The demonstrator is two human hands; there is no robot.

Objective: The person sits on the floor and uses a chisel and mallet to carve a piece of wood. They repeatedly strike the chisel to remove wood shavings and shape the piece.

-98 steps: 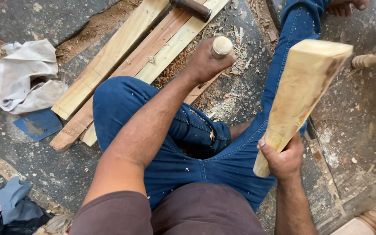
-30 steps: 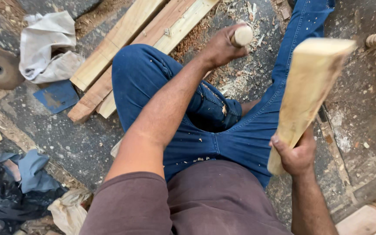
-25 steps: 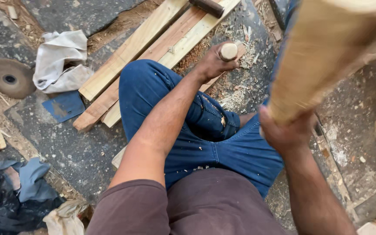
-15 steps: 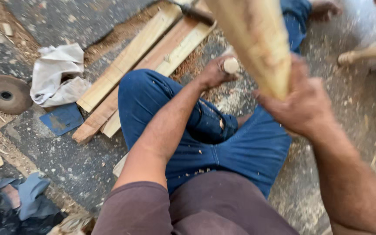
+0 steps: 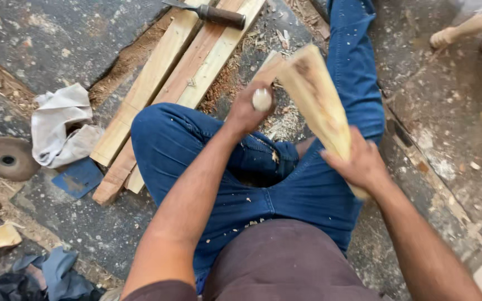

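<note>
Right hand (image 5: 358, 164) grips wooden billet (image 5: 316, 106) above sawdust-strewn stone floor (image 5: 73, 33).

1. The single view comes from a camera on the person's head, looking steeply down over the chest and lap.
2. It sits close: both forearms and the blue-trousered legs (image 5: 207, 150) fill the middle.
3. Forward is up the frame, where pale wooden planks (image 5: 168, 83) lie on the dark stone floor (image 5: 57, 39).
4. No second view shares the scene.

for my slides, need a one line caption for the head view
Seated on a sawdust-strewn floor, the left hand grips a round-topped handle while the right hand swings a wooden billet at it.
</note>
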